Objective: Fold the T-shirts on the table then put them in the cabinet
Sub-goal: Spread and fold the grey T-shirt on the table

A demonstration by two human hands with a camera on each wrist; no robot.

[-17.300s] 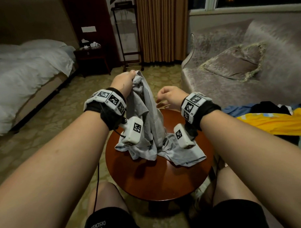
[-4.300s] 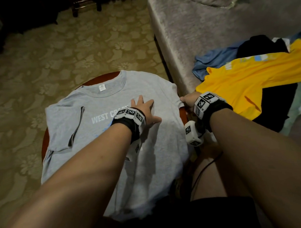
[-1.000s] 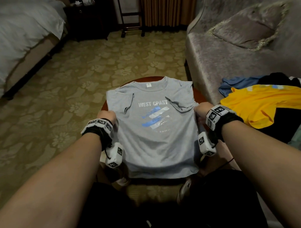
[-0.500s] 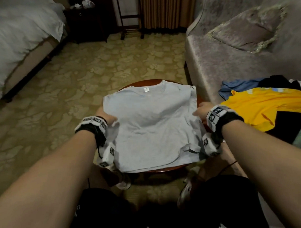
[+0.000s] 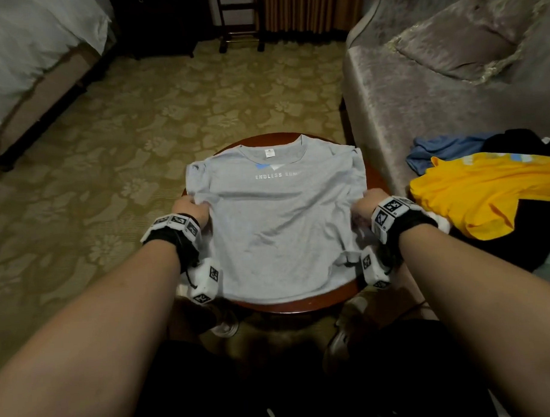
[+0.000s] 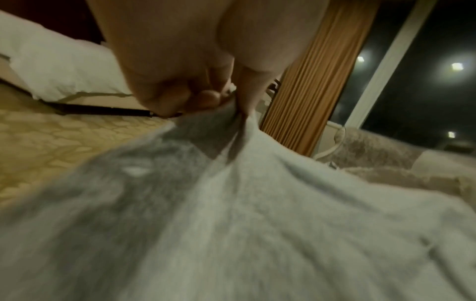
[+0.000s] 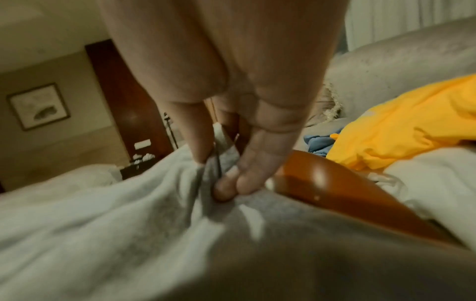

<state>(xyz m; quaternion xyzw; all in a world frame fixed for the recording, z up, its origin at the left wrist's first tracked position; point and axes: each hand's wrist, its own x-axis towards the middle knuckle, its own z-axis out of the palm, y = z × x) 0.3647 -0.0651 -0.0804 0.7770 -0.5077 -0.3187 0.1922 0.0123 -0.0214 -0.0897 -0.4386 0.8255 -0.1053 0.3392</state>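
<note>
On the round wooden table (image 5: 372, 180), your left hand (image 5: 191, 208) and right hand (image 5: 365, 202) pinch the grey cotton T-shirt (image 5: 277, 227) — hem now carried toward the collar, halving nearly done.

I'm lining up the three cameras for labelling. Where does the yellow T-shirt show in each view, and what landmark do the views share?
Head: yellow T-shirt at the right edge, on the sofa.
Left wrist: not in view.
Right wrist: upper right, beyond the round table.
Shared landmark: the grey T-shirt, pinched by the left hand and the right hand.
</note>
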